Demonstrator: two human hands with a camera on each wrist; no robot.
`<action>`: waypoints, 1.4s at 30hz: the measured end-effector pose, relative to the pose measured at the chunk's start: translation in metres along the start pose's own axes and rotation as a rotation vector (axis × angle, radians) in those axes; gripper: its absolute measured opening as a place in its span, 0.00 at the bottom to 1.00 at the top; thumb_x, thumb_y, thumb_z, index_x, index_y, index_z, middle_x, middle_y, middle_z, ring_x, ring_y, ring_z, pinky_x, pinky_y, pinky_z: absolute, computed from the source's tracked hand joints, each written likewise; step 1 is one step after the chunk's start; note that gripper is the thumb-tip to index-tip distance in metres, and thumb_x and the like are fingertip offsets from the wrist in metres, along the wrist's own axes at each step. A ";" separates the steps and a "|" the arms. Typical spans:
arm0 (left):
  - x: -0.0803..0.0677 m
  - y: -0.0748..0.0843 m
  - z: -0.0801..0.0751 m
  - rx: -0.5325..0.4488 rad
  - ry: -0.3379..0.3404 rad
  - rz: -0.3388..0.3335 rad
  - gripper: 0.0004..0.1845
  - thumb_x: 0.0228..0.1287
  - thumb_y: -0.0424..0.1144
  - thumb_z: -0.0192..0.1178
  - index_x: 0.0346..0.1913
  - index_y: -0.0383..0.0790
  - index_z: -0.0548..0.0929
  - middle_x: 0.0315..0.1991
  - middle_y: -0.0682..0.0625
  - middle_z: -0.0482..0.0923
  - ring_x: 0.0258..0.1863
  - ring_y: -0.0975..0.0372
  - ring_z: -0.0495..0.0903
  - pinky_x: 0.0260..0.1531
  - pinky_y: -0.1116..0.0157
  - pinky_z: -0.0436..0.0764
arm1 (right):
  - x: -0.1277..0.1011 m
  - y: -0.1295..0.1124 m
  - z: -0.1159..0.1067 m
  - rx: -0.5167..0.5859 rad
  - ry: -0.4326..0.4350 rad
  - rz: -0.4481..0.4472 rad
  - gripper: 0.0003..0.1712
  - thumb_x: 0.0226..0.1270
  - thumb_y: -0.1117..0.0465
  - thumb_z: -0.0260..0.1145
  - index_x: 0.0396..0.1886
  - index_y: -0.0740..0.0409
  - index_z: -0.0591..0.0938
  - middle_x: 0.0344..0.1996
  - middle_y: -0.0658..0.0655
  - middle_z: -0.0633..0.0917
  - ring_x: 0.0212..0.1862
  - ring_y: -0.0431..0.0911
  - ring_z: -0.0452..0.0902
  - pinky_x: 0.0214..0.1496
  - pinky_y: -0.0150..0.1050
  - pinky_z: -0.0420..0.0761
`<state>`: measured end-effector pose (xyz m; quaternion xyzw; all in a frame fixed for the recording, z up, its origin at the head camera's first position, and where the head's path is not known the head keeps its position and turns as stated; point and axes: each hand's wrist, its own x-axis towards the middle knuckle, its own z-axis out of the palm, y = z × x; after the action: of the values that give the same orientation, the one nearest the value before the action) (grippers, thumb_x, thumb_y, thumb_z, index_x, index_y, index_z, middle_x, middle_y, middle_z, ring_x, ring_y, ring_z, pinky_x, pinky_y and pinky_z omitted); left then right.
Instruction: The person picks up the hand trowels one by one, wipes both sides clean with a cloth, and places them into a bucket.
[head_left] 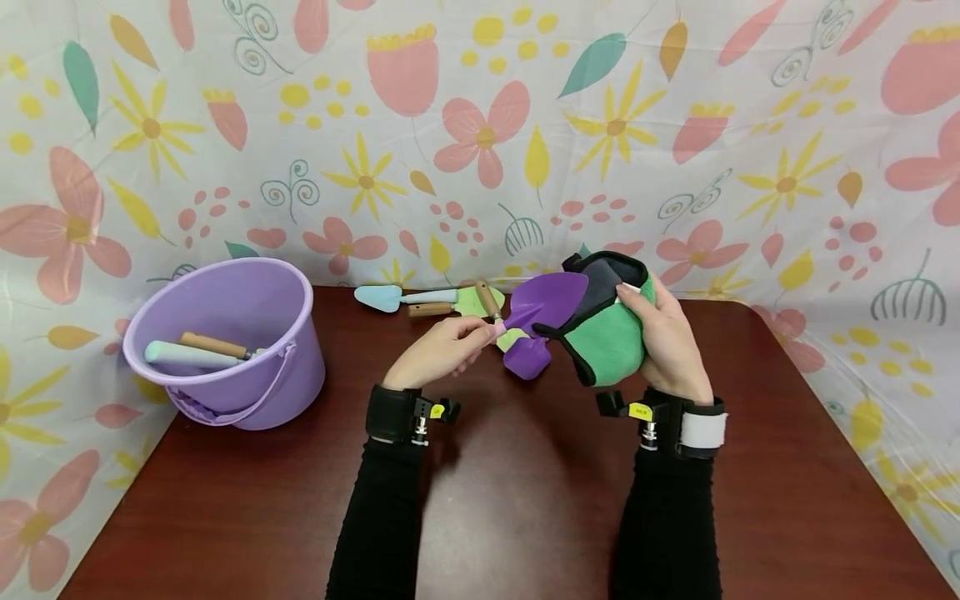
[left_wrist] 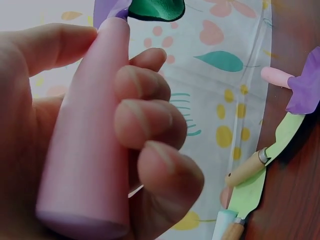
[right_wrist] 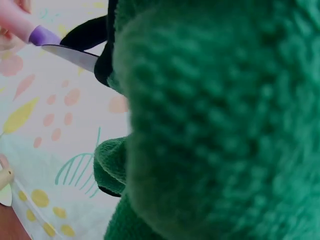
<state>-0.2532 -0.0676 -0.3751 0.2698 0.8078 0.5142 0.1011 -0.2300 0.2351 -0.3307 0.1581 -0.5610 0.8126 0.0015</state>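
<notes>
My left hand (head_left: 435,354) holds a purple trowel (head_left: 546,300) by its pink handle (left_wrist: 90,130), fingers curled round it. The blade points right, its tip against the dark inner side of a green fuzzy cloth (head_left: 611,342) with black edging. My right hand (head_left: 671,342) grips that cloth from its right side, thumb on the front. Close up, the green pile fills most of the right wrist view and hides the right fingers. Below the held blade lies a second purple tool (head_left: 527,358) on the table, with its own pink handle showing in the left wrist view.
A lilac bucket (head_left: 300,375) stands at the left, with a mint handle (head_left: 187,355) and a wooden handle (head_left: 213,343) inside. Along the back of the brown table (head_left: 525,500) lie a light blue trowel (head_left: 378,297) and green tools (head_left: 470,302) with wooden handles. Behind hangs a flowered curtain (head_left: 480,83).
</notes>
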 end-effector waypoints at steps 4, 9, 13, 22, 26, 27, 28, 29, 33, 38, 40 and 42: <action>0.000 -0.002 -0.002 0.016 -0.003 -0.010 0.24 0.73 0.59 0.50 0.29 0.42 0.75 0.20 0.49 0.67 0.18 0.54 0.68 0.26 0.61 0.72 | -0.002 -0.002 -0.002 0.049 0.017 -0.037 0.20 0.77 0.64 0.53 0.64 0.64 0.66 0.50 0.58 0.76 0.47 0.46 0.78 0.51 0.36 0.78; -0.002 -0.005 -0.005 0.023 -0.002 -0.012 0.24 0.73 0.58 0.51 0.28 0.41 0.75 0.19 0.49 0.66 0.17 0.55 0.67 0.25 0.61 0.70 | -0.003 -0.004 -0.003 0.070 0.020 -0.042 0.23 0.78 0.64 0.53 0.68 0.62 0.65 0.54 0.59 0.74 0.49 0.46 0.78 0.53 0.36 0.77; -0.003 -0.007 -0.005 0.011 -0.023 -0.003 0.24 0.74 0.56 0.51 0.27 0.40 0.74 0.19 0.49 0.65 0.17 0.56 0.66 0.26 0.62 0.69 | -0.005 -0.005 -0.002 0.098 0.019 -0.060 0.24 0.78 0.65 0.52 0.70 0.62 0.64 0.58 0.60 0.72 0.52 0.47 0.77 0.55 0.37 0.77; -0.001 -0.006 0.001 0.065 0.003 -0.058 0.21 0.74 0.55 0.51 0.29 0.42 0.76 0.17 0.51 0.64 0.15 0.58 0.65 0.23 0.63 0.66 | -0.010 -0.011 -0.003 0.148 0.011 -0.084 0.21 0.78 0.66 0.51 0.66 0.65 0.66 0.49 0.60 0.75 0.44 0.49 0.80 0.46 0.37 0.81; 0.001 -0.006 0.001 0.094 0.017 -0.077 0.22 0.74 0.56 0.51 0.29 0.43 0.76 0.17 0.52 0.63 0.16 0.59 0.64 0.22 0.63 0.64 | -0.010 -0.012 -0.003 0.155 0.001 -0.092 0.19 0.78 0.66 0.51 0.65 0.66 0.66 0.45 0.60 0.77 0.39 0.49 0.81 0.42 0.37 0.82; 0.001 -0.006 0.001 0.098 0.021 -0.072 0.22 0.74 0.57 0.51 0.29 0.43 0.76 0.17 0.52 0.63 0.16 0.59 0.64 0.22 0.63 0.64 | -0.010 -0.012 -0.003 0.164 -0.002 -0.096 0.19 0.78 0.66 0.51 0.64 0.66 0.66 0.44 0.60 0.77 0.38 0.49 0.81 0.41 0.37 0.82; 0.001 -0.005 -0.001 0.098 0.026 -0.063 0.22 0.73 0.57 0.51 0.28 0.43 0.76 0.17 0.52 0.63 0.16 0.59 0.64 0.23 0.63 0.64 | -0.010 -0.013 -0.002 0.180 -0.008 -0.104 0.18 0.78 0.66 0.51 0.64 0.67 0.66 0.44 0.60 0.77 0.39 0.49 0.81 0.42 0.38 0.82; 0.000 -0.004 -0.002 0.090 0.030 -0.055 0.23 0.73 0.58 0.51 0.28 0.43 0.75 0.17 0.51 0.63 0.16 0.58 0.63 0.23 0.63 0.64 | -0.010 -0.015 -0.002 0.206 -0.016 -0.111 0.18 0.78 0.67 0.50 0.63 0.67 0.67 0.45 0.60 0.77 0.40 0.50 0.81 0.43 0.38 0.82; -0.007 0.002 -0.013 0.072 0.043 -0.027 0.23 0.72 0.58 0.53 0.28 0.43 0.76 0.17 0.50 0.62 0.15 0.58 0.62 0.21 0.62 0.65 | -0.015 -0.021 0.001 0.267 -0.053 -0.139 0.18 0.79 0.68 0.47 0.64 0.68 0.66 0.46 0.61 0.78 0.42 0.51 0.81 0.45 0.39 0.81; -0.019 0.016 -0.039 0.203 0.085 -0.047 0.19 0.73 0.56 0.52 0.32 0.47 0.81 0.19 0.51 0.66 0.18 0.60 0.65 0.24 0.61 0.68 | -0.014 -0.032 0.005 0.164 -0.081 -0.140 0.18 0.78 0.68 0.50 0.63 0.69 0.67 0.44 0.61 0.78 0.40 0.50 0.81 0.43 0.38 0.81; -0.025 0.025 -0.051 0.295 0.084 -0.081 0.19 0.74 0.57 0.51 0.33 0.47 0.81 0.20 0.52 0.66 0.21 0.60 0.66 0.28 0.61 0.69 | -0.011 -0.034 0.004 0.064 -0.079 -0.127 0.17 0.77 0.67 0.52 0.62 0.68 0.68 0.43 0.60 0.77 0.39 0.49 0.81 0.43 0.37 0.81; -0.030 0.033 -0.064 0.394 0.066 -0.110 0.20 0.75 0.56 0.49 0.35 0.46 0.81 0.21 0.51 0.68 0.23 0.59 0.68 0.31 0.60 0.70 | -0.008 -0.036 0.002 -0.066 -0.072 -0.108 0.18 0.77 0.66 0.54 0.61 0.66 0.69 0.43 0.60 0.76 0.37 0.48 0.80 0.41 0.36 0.81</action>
<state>-0.2452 -0.1230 -0.3203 0.2228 0.9091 0.3487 0.0479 -0.2158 0.2480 -0.2989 0.2171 -0.5779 0.7861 0.0307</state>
